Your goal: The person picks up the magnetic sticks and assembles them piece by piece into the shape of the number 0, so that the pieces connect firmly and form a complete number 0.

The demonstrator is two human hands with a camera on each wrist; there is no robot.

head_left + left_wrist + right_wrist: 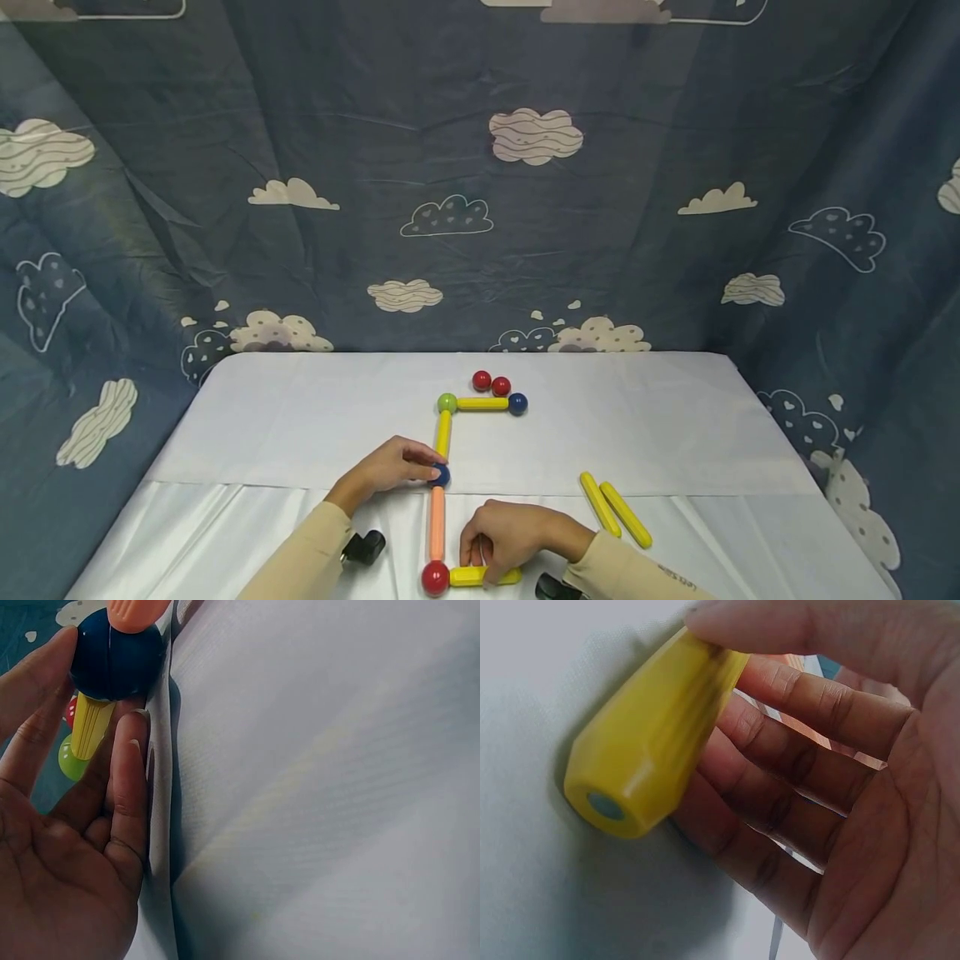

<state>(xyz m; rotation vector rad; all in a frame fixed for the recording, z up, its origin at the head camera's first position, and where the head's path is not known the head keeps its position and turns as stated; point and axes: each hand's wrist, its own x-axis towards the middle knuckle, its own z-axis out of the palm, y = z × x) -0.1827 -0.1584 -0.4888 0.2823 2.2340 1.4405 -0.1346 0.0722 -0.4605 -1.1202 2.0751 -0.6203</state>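
Observation:
My left hand (393,467) pinches a dark blue ball (116,660) between thumb and fingers. From that ball an orange stick (437,525) runs toward me to a red ball (435,578), and a yellow stick (443,433) runs away to a green ball (447,402). Another yellow stick (483,404) extends right from the green ball, ending at a second blue ball (517,404). With thumb and fingers, my right hand (513,531) grips a yellow magnetic stick (630,757) low over the cloth. Its left end meets the red ball; a round metal disc shows in its other end.
Two loose red balls (482,381) sit just behind the far yellow stick. To the right of my right hand lie two loose yellow sticks (626,515), side by side. White cloth (675,433) covers the table, with a dark cloud-patterned curtain (450,108) behind it.

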